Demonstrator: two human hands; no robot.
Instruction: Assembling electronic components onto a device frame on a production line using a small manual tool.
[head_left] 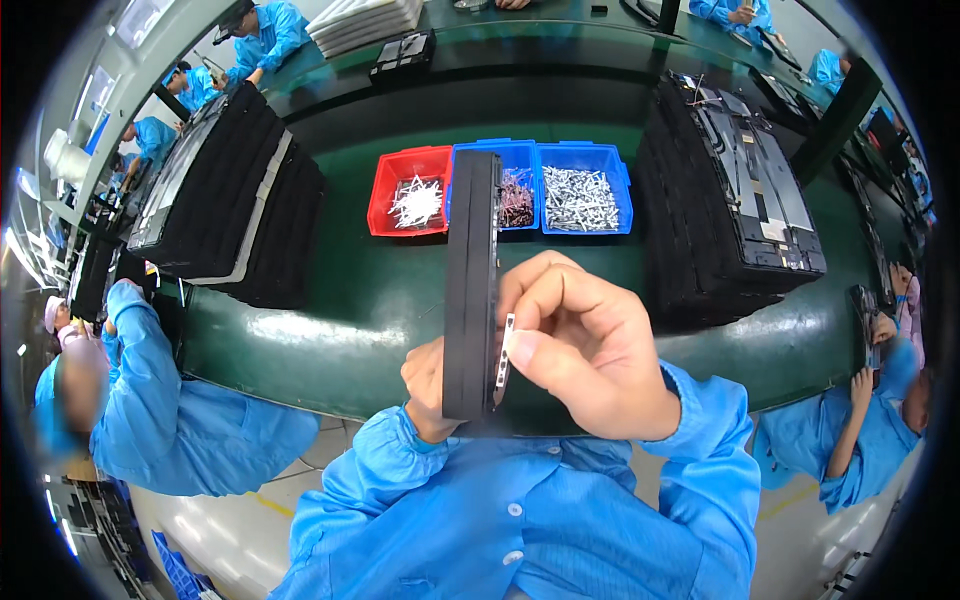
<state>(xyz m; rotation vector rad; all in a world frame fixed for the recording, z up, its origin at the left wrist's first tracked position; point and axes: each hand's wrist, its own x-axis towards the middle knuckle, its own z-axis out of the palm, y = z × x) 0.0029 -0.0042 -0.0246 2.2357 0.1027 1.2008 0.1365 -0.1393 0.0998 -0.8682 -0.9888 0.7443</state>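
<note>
A thick black slab-like panel [470, 290] stands on edge in front of me, seen nearly edge-on. My left hand [425, 385] grips its lower left side; the panel hides part of those fingers. On the panel's right face, thumb and forefinger of my right hand [600, 350] pinch a narrow white strip with dark spots [505, 350]. The strip lies close along the panel's face; whether it is attached there I cannot tell. Beyond the panel are a red bin [380, 205] of small white pieces, a blue bin [495, 146] of dark reddish pieces and another blue bin [625, 190] of silvery-white pieces.
Tall stacks of black trays flank the green table [350, 340]: a left stack [200, 200] and a right stack [690, 220] topped with an electronic assembly. Another device [403, 55] lies at the back. Co-workers in blue sit at left [190, 420] and right [850, 430].
</note>
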